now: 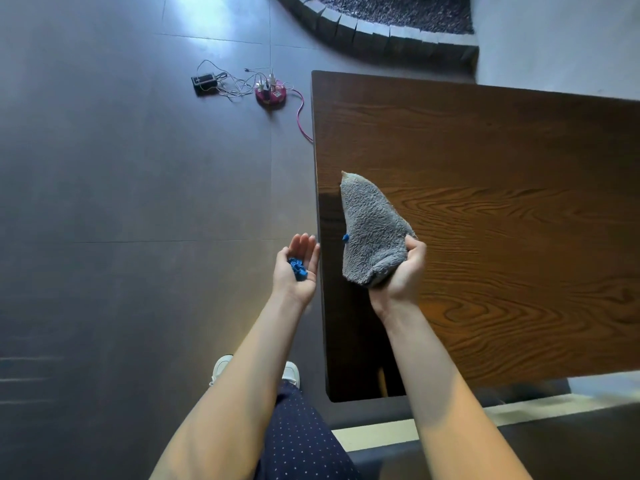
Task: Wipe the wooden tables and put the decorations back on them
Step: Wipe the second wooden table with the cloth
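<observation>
right hand (401, 271) grips grey cloth (370, 233) | left hand (298, 265) cups blue bits (297, 268) (palm up)

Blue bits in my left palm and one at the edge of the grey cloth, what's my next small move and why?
Probably sweep the stray blue bit off the table edge with the grey cloth into your cupped left hand, which already holds blue bits beside that edge. The right hand grips the cloth.

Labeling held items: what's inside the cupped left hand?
Small blue bits lie in the left hand palm; one more blue bit clings to the grey cloth. What they are isn't discernible.
</observation>
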The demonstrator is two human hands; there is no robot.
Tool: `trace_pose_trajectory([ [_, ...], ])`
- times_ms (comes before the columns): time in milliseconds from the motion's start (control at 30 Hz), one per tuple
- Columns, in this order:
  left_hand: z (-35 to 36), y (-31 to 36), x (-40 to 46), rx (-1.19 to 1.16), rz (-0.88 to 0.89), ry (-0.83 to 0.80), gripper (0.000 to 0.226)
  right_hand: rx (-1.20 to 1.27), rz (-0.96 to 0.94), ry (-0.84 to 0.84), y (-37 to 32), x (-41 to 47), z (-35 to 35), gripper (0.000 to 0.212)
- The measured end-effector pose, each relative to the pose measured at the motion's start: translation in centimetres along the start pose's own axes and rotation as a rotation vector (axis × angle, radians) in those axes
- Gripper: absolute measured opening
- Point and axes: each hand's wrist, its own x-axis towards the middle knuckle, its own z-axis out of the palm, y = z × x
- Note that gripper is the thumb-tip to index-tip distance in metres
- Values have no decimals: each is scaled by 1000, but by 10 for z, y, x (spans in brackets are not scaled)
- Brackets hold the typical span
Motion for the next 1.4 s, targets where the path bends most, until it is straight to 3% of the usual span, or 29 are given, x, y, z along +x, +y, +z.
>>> trace_pose_trajectory([
  [167,23,-3,-12,139,57,-86,33,-74,-1,-89,16,-8,9,41],
  [300,30,-4,-25,238,45,-241,16,-142,-12,-115,18,-12,21,40],
  [467,46,-4,-53,421,31,-427,49,-99,13,-137,8,-21,37,44],
  [667,60,-8,-63,480,62,-368,38,-66,-39,-117,-8,-26,42,45],
  [900,67,-2,-72,272,4,-202,25,-49,-232,54,-40,-32,22,35],
  [967,66,-1,-74,261,-11,-185,21,-188,-390,220,-54,-34,7,27],
  [1067,69,-1,-75,251,-30,-165,18,-484,-528,470,-66,-36,-24,35],
  [1167,67,1,-79,285,-24,-159,18,-811,-426,523,-58,-25,-65,40],
  [1267,65,7,-82,306,-28,-160,19,-996,-176,485,-34,-20,-85,65],
  [1400,63,15,-80,288,-36,-121,20,-1402,-193,241,-8,-12,-85,78],
])
